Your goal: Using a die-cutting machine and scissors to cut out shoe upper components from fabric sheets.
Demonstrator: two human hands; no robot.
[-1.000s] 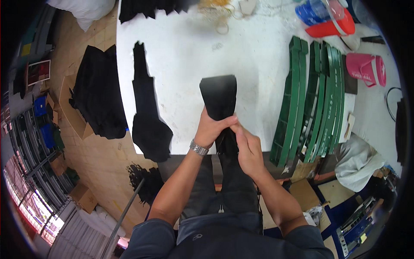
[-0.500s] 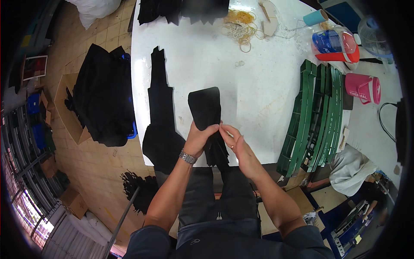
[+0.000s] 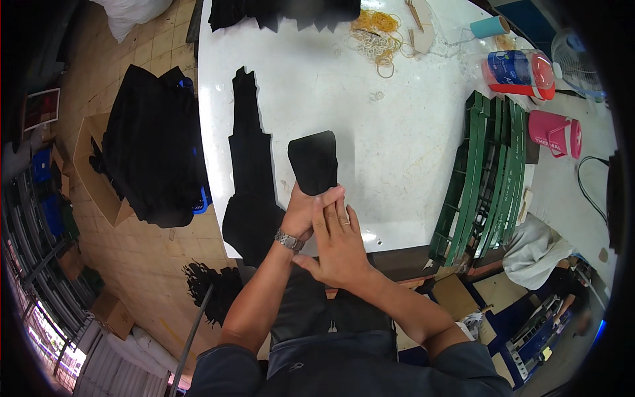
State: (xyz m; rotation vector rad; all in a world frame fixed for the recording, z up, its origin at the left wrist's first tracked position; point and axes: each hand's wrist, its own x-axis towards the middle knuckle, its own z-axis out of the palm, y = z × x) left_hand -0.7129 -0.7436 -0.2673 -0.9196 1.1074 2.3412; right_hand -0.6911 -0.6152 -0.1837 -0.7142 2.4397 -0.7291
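Observation:
My left hand, with a metal watch on its wrist, is closed on a black fabric panel. The panel's wide, rounded end points away from me over the white table. Across the left hand's fingers lies my right hand, its fingers stretched out and a ring on one of them. The lower part of the panel is hidden beneath both hands. To the left of my hands, a long stack of black cut fabric rests along the table edge.
More black fabric lies at the far edge. Rubber bands are heaped near a blue tube. Green slatted racks stand at the right, by a pink jug. On the left, black cloth fills a carton.
My right hand has moved from pinching beside the panel to lying flat over my left hand. Loose strips that hung below the hands are now out of sight.

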